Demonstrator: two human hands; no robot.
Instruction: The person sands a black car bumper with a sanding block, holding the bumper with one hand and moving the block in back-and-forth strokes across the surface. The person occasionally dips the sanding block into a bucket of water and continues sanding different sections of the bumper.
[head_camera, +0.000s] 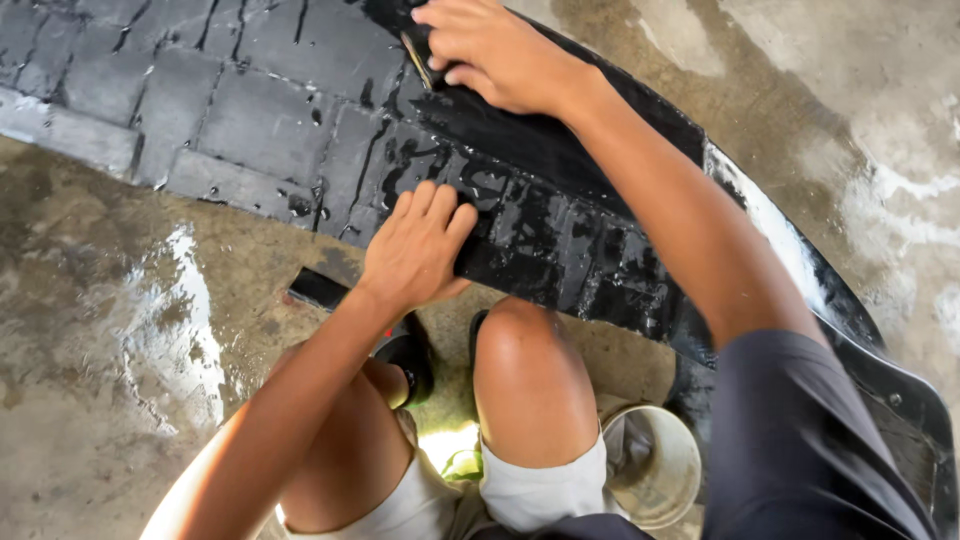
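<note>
Two hands on a big wet black rubber mat (560, 240) lying on the concrete floor (90, 330). Left hand (418, 245) is pressed flat, fingers together, at its near edge; right hand (490, 50) grips a small brush (417, 60) further up. White bucket (655, 465) sits by the knees.

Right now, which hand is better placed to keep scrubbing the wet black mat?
Probably the right hand: it grips a small brush-like tool against the mat. The left hand lies flat and empty on the mat's near edge, bracing it.
</note>
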